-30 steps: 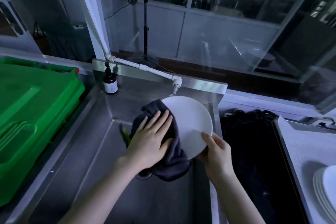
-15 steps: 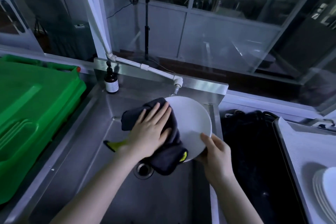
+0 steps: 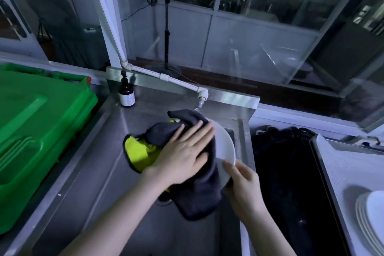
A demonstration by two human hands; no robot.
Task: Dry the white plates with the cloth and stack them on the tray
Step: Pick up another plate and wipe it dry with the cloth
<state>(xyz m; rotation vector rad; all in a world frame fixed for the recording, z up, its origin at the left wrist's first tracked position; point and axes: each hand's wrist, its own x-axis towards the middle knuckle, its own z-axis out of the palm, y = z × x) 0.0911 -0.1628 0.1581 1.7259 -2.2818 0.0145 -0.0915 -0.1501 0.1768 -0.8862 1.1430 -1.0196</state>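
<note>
A white plate (image 3: 225, 151) is held tilted over the steel sink (image 3: 99, 172). My right hand (image 3: 242, 185) grips its lower rim, thumb on the face. My left hand (image 3: 185, 154) lies flat with straight fingers, pressing a dark grey cloth (image 3: 201, 195) with a yellow underside against the plate. The cloth covers most of the plate and hangs below it. A stack of white plates (image 3: 369, 222) rests on the tray (image 3: 340, 168) at the right edge.
A green plastic bin (image 3: 35, 131) fills the left side. A brown pump bottle (image 3: 126, 95) stands at the sink's back corner, and a white tap pipe (image 3: 178, 84) ends just above the plate. A black bag (image 3: 284, 172) lies between sink and tray.
My left hand has swept the cloth to the right across the plate, covering more of it. The cloth's yellow side has flipped into view on the left. The right hand keeps its hold.
</note>
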